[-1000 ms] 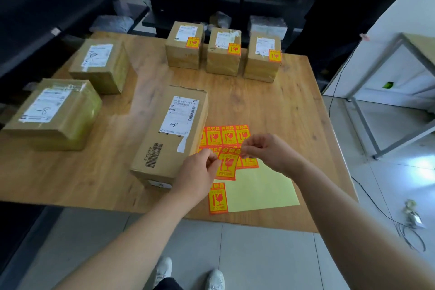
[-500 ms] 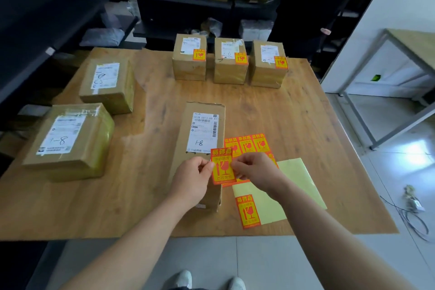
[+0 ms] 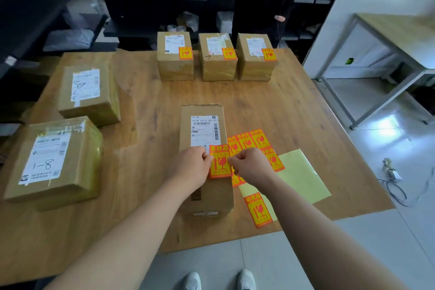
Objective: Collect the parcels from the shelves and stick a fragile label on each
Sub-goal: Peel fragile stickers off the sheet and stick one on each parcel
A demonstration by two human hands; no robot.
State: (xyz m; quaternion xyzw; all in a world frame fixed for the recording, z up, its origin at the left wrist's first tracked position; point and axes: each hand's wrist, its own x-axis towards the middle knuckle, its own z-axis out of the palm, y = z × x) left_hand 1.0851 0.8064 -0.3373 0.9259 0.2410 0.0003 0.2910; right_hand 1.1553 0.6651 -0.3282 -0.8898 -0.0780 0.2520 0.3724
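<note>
Parcels sit across the wooden table (image 3: 294, 113), and the long parcel (image 3: 211, 195) at the near middle is the one being handled. Well to its left lies a large taped parcel marked 1-8 (image 3: 53, 162), with a smaller unlabelled parcel (image 3: 88, 94) beyond that. Beyond the long parcel, at the far edge, three small parcels (image 3: 217, 63) stand in a row, each with an orange label on its top. The left hand (image 3: 191, 167) lies over the long parcel's top, its curled fingers pinching the left edge of a fragile label (image 3: 220, 162). That label sits at the near right corner of the parcel's white shipping label (image 3: 204, 130). Whether it is already stuck down cannot be told. The right hand (image 3: 251, 167) pinches the label's right edge, fingers curled in. A second ago both hands held this label over the sticker sheet, right of the long parcel; half a second ago it had reached the parcel's top, where it still is. Just right of the long parcel lies the yellow backing sheet (image 3: 301, 176), with a cluster of unused labels (image 3: 249, 141) at its far end and one lone label (image 3: 259, 210) at its near corner.
</note>
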